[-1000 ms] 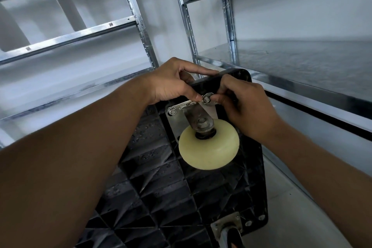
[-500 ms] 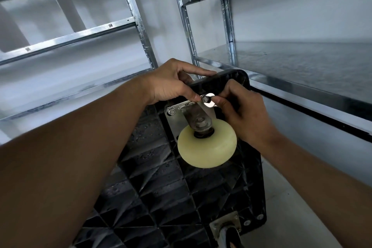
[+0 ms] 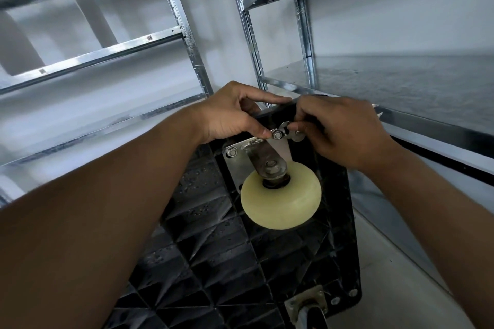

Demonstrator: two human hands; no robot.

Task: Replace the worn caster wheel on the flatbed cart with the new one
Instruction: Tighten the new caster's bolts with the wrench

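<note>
The black flatbed cart [image 3: 213, 235] stands on edge with its ribbed underside facing me. A cream caster wheel [image 3: 280, 203] hangs from a metal mounting plate [image 3: 238, 165] near the cart's top edge. My left hand [image 3: 230, 115] grips that top edge, its thumb tip pressed beside the plate's upper right nut [image 3: 277, 135]. My right hand [image 3: 342, 133] pinches a small metal wrench [image 3: 290, 133] whose jaw sits on that nut. Another nut [image 3: 231, 152] shows at the plate's upper left corner.
A second caster [image 3: 307, 304] with a grey wheel is bolted at the cart's lower corner. Galvanised shelving uprights [image 3: 187, 35] stand behind the cart, and a metal shelf [image 3: 401, 83] runs along the right. Pale floor [image 3: 387, 275] lies to the lower right.
My right hand has swung upward with the wrench, its knuckles now level with the cart's top edge. The left hand has stayed on the edge, thumb by the nut.
</note>
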